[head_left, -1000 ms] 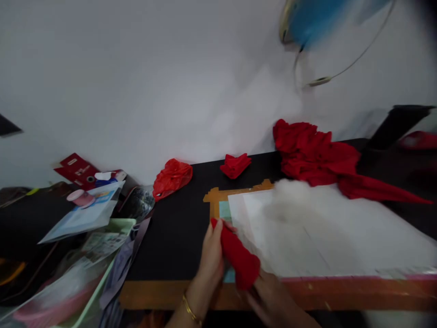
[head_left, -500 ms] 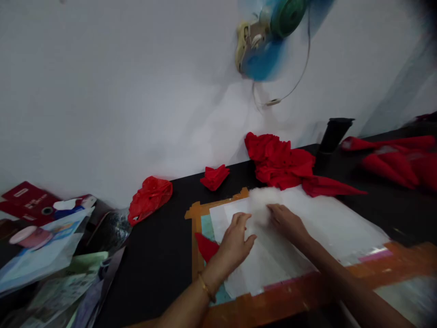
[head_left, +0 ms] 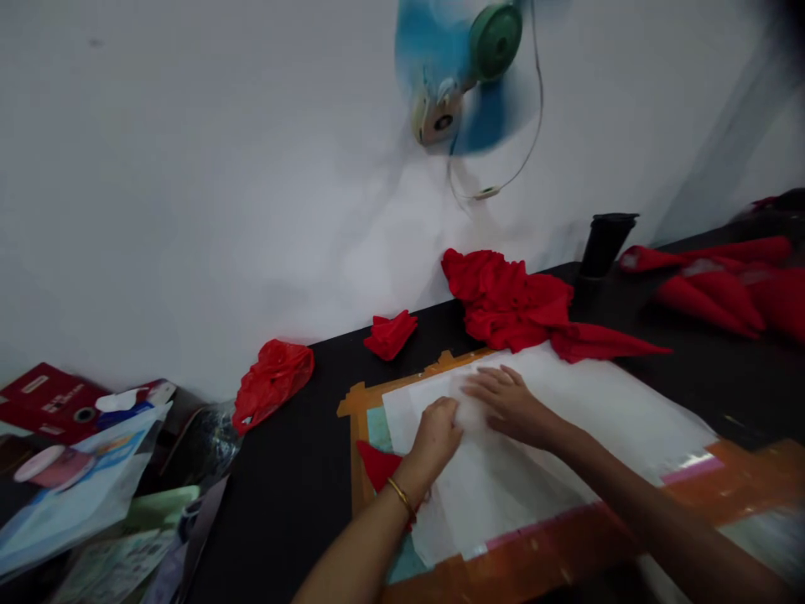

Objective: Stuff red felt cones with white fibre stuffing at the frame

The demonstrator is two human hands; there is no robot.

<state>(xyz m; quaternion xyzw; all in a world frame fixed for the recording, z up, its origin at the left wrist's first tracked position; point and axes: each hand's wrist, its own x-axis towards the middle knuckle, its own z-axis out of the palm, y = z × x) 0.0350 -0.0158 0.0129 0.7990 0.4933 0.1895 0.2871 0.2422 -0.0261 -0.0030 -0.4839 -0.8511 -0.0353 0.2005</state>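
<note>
A white, fluffy tuft of stuffing lies between my two hands, blurred and partly covered. My left hand, with a gold bangle at the wrist, is closed, its curled fingers at the tuft's left side. My right hand lies over the tuft from the right, palm down with fingers stretched and slightly apart. Both are above a white sheet spread on a board edged with brown tape. A pointed red cloth piece shows beside my left wrist.
Behind the sheet lie a heap of red cloth, a small red bundle and a red plastic bag. A black cup and red cones stand or lie right. A fan hangs on the wall.
My left fingers, apart before, have curled closed beside the white tuft. My right hand has moved left and spread flat over it. The view has shifted slightly.
</note>
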